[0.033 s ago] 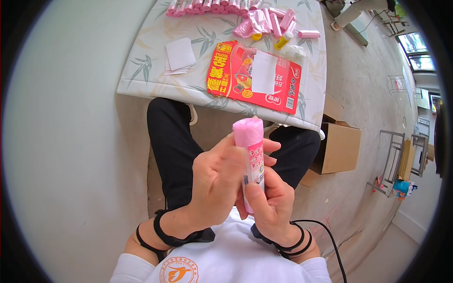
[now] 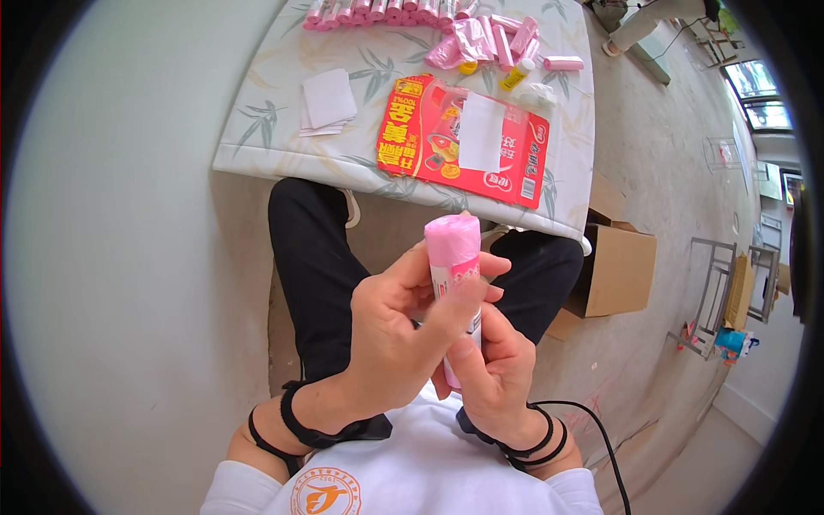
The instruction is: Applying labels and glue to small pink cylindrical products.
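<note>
Upright above my lap stands a roll of pink plastic bags [image 2: 452, 239], with a white and pink paper label [image 2: 464, 269] around it. My left hand [image 2: 390, 335] is closed about the roll from the left, its thumb lying across the label and hiding part of it. Lower down, my right hand [image 2: 498, 369] grips the roll between thumb and fingers. The pink upper end sticks out above both hands. On the table beyond lies a flattened red carton [image 2: 408, 129] with a blank white paper slip [image 2: 479, 129] on top.
A stack of white paper slips [image 2: 330, 99] lies left of the carton. Labelled pink rolls [image 2: 378, 13] line the table's far edge, beside a heap of bare ones [image 2: 502, 43]. A yellow glue stick [image 2: 517, 75] is near them. An open cardboard box [image 2: 618, 270] stands right of my knee.
My left thumb has swept rightward over the label and now covers more of its middle. The roll and my right hand have hardly moved.
</note>
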A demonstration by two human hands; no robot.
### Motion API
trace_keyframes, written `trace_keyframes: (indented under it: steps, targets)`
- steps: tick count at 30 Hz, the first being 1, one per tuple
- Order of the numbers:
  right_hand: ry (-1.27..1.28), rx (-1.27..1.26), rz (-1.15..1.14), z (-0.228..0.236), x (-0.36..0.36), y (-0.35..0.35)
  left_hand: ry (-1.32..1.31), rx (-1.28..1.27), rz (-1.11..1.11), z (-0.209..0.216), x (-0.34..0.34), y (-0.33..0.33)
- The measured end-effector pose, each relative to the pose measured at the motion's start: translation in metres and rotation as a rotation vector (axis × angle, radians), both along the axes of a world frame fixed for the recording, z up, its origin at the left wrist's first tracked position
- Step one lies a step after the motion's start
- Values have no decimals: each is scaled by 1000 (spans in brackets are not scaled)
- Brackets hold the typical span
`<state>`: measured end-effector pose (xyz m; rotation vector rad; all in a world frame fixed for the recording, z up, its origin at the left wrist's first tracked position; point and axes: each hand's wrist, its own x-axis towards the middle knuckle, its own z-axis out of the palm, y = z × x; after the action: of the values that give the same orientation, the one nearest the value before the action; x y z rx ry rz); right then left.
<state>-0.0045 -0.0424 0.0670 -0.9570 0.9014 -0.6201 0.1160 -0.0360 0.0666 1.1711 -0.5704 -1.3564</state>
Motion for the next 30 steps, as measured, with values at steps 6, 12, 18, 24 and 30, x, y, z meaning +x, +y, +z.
trace_keyframes:
  steps: [6,12,18,24,30]
  targets:
    - [43,-5,1,2,1,-2,-158,-22,-54,-8,6,0]
    - [-39,159,26,0,0,-5,112,18,14,-16,6,1]
    - [-134,234,84,-12,0,-5,21,64,23,-21,5,-8]
    - [-261,329,164,-14,-8,-9,107,54,30,-23,7,-11]
    - [-359,349,204,-16,-11,-11,139,84,39,-20,9,-12]
